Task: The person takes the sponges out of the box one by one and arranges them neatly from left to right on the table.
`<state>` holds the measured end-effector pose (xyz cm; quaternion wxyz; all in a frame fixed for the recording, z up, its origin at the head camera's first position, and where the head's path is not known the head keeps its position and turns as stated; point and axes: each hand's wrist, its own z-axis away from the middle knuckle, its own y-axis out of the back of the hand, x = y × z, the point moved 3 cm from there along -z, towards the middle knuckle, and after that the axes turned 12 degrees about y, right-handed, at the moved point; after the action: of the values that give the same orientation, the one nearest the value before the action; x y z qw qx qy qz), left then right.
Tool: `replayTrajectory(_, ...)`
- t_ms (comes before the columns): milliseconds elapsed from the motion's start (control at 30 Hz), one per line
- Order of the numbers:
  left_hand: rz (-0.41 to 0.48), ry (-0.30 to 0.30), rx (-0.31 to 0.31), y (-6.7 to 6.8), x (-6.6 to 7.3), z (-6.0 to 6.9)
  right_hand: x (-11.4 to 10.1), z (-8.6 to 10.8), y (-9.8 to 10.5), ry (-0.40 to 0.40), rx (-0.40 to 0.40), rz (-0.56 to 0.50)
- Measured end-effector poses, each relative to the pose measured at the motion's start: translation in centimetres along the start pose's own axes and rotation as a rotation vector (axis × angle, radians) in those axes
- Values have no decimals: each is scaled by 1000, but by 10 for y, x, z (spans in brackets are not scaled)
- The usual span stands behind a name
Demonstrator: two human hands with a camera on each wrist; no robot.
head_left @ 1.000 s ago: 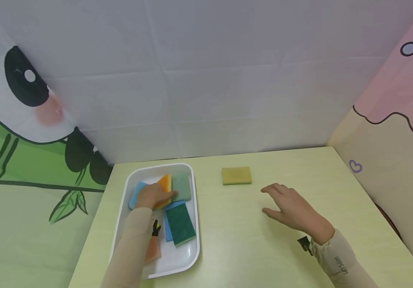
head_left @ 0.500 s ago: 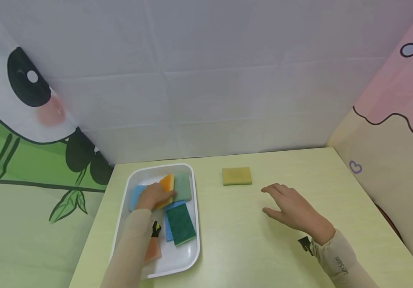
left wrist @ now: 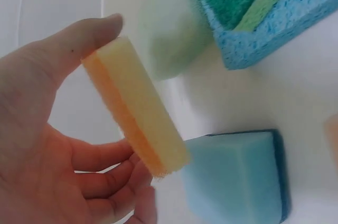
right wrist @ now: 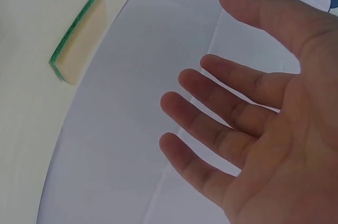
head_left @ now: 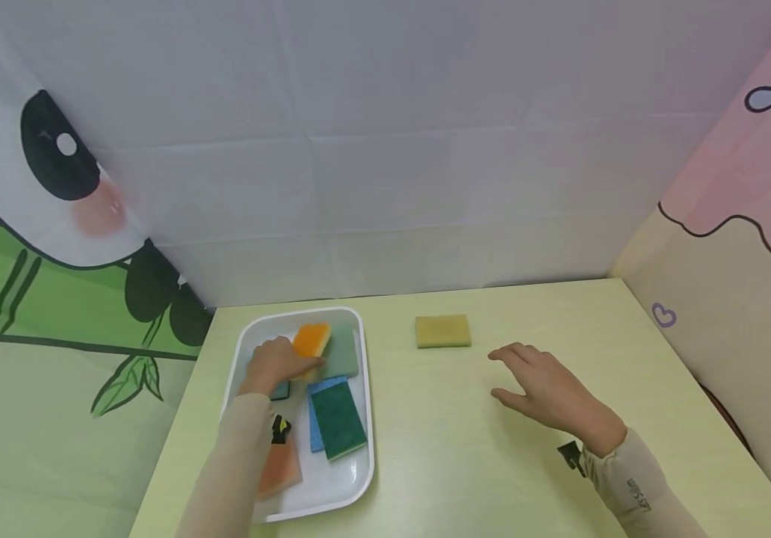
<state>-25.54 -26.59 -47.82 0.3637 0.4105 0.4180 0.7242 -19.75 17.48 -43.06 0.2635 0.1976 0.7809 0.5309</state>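
Note:
My left hand [head_left: 275, 366] is over the white tray [head_left: 367, 418], pinching an orange-and-yellow sponge [head_left: 311, 341] between thumb and fingers. In the left wrist view the sponge [left wrist: 141, 110] is tilted, thumb at one end and fingertips at the other. Beside it in the tray are a pale green sponge [head_left: 341, 353] and a light blue sponge with a dark backing [left wrist: 232, 176], mostly hidden under the hand in the head view. My right hand [head_left: 547, 392] hovers over the table, fingers spread and holding nothing. A yellow sponge [head_left: 442, 331] lies beyond it.
Nearer in the tray, a dark green sponge [head_left: 340, 420] lies on a blue sponge [head_left: 315, 432]. An orange-pink sponge [head_left: 281, 468] is partly under the left sleeve. White cloth walls [head_left: 426, 187] stand behind the pale table [head_left: 439, 448].
The left hand has shifted slightly left, and the orange-and-yellow sponge in it has turned, showing more of its orange face. The light blue sponge is now mostly covered. The right hand stays put.

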Motion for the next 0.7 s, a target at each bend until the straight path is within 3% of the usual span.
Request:
replayTrajectory(233,-15,-82,-14,8,4,2,1,-1,5,-5,-26,8)
replayTrajectory(433,37,-212,18,15,6,2,3,-2,8,-10,-42,21)
replayTrajectory(700,29,-313,0,23,10,9,6,-1,11,1,-38,37)
